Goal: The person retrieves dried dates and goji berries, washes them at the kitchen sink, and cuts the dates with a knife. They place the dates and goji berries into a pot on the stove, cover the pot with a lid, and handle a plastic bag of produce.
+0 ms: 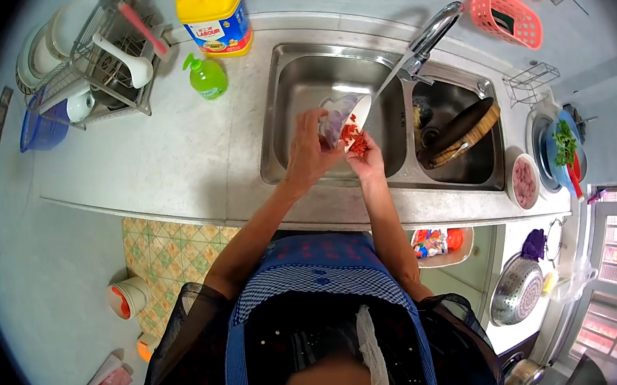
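Over the left basin of the steel sink [283, 82], my left hand [311, 151] is closed round a clear bowl [332, 121] with pale purple pieces in it. My right hand [366, 158] holds a white-bladed knife [365, 111] close beside the bowl, its fingers partly hidden below chopped red pieces [354, 136]. Those red pieces lie along the blade and at the right fingertips. The knife's handle cannot be made out. Above and to the right, the faucet [428, 38] reaches over the sink.
The right basin holds a round wooden board [468, 133] on its edge. A bowl of pink meat [524, 182] stands right of the sink. At the back are a green soap bottle [207, 78] and a yellow jug [215, 22]. A dish rack [115, 70] stands left.
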The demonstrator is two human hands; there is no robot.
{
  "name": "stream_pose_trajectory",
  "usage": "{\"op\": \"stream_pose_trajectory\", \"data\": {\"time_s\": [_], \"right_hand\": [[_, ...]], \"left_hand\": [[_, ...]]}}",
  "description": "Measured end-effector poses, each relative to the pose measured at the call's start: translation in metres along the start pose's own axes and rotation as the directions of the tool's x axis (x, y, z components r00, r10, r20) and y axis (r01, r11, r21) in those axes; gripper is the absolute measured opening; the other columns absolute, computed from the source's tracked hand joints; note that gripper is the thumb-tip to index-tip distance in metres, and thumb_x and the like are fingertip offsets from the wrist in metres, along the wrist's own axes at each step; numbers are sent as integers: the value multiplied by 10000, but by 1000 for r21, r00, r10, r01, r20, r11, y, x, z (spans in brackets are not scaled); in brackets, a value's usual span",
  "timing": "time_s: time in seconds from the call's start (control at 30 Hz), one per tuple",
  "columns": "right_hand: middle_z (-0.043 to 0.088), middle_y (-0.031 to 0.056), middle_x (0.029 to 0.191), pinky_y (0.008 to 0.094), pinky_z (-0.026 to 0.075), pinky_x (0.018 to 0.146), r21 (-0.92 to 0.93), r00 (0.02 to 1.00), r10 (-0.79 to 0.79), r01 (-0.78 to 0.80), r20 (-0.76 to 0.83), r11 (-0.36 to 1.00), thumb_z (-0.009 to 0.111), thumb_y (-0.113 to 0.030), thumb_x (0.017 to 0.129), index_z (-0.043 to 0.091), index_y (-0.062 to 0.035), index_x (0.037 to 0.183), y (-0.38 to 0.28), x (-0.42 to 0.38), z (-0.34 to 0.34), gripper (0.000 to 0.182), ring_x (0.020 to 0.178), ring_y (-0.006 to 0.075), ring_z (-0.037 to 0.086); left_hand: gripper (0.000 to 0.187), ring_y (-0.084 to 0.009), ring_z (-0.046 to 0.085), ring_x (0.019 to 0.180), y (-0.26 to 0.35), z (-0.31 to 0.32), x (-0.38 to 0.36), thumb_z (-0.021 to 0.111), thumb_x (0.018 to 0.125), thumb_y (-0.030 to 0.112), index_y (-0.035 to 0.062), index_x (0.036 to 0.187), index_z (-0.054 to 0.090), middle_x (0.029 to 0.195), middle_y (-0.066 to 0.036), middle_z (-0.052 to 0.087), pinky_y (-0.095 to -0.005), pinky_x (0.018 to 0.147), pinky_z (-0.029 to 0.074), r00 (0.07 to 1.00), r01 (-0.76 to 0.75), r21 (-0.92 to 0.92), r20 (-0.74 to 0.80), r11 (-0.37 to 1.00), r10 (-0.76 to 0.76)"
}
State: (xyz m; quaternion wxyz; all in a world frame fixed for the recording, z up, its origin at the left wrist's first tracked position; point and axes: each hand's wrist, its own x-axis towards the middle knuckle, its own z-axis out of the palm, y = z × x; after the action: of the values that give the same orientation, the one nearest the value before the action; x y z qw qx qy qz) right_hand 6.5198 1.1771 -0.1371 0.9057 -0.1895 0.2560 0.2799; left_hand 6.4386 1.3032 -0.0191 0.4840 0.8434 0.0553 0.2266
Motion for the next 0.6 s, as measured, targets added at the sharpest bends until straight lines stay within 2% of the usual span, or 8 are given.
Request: {"op": "stream_pose_trajectory", "data": {"time_s": [0.17,0.23,0.27,0.33,0.4,0.47,0.57,0.6], "right_hand": [[573,118,1125,361,433,914,-12,997,26,-25,73,1000,346,-173,933,508,3,1126,-9,1,-5,307,1034,231,547],[577,116,1116,365,438,907,14,1000,-13,12,24,1000,342,-168,933,511,7,1116,-13,2,-4,304,1027,232,551],[581,115,1107,369,443,900,38,999,-46,47,-25,998,338,-163,934,515,10,1107,-16,3,-3,302,1020,233,555],[585,123,1088,380,449,894,120,999,-49,51,-18,992,337,-160,933,523,19,1086,-26,0,-1,300,1011,241,556],[590,131,1069,391,454,887,198,999,-53,54,-12,979,336,-157,932,531,27,1064,-41,0,-4,299,1002,250,556],[596,149,1008,413,466,872,449,955,26,-163,296,879,345,-154,930,550,48,1002,-67,6,-15,296,968,271,560],[591,158,953,416,469,877,409,985,-134,79,107,909,389,-137,923,556,57,942,-100,-4,15,257,926,272,567],[593,153,931,406,468,886,279,963,-170,108,208,954,401,-140,925,545,50,949,-108,-8,26,240,923,267,567]], "left_hand": [[589,-190,604,730,-1,10,0,693,698,81,17,1185,367,1170,-141,409,-277,586,525,992,120,-95,40,988,-117],[557,-190,607,772,-12,23,1,659,750,113,15,1202,349,1148,-136,447,-279,620,535,918,363,-545,71,755,-390],[557,-190,607,772,-19,26,3,659,750,113,15,1202,349,1148,-136,447,-279,620,535,919,363,-548,75,754,-388],[521,-191,604,815,-30,26,9,618,789,148,25,1211,339,1092,-123,502,-301,682,539,811,541,-733,327,411,-485],[529,-220,609,825,-40,35,15,622,778,137,13,1192,316,1082,-149,511,-310,688,546,799,548,-774,371,317,-474],[539,-248,614,835,-50,50,20,626,766,127,2,1173,294,1071,-176,520,-320,695,553,788,548,-808,412,217,-457],[551,-254,612,846,-56,71,27,628,764,133,8,1174,281,1066,-180,521,-343,741,544,782,539,-826,418,166,-462],[546,-256,601,861,-54,77,28,626,769,140,11,1187,300,1060,-161,525,-341,761,534,776,535,-827,400,171,-488]]}}
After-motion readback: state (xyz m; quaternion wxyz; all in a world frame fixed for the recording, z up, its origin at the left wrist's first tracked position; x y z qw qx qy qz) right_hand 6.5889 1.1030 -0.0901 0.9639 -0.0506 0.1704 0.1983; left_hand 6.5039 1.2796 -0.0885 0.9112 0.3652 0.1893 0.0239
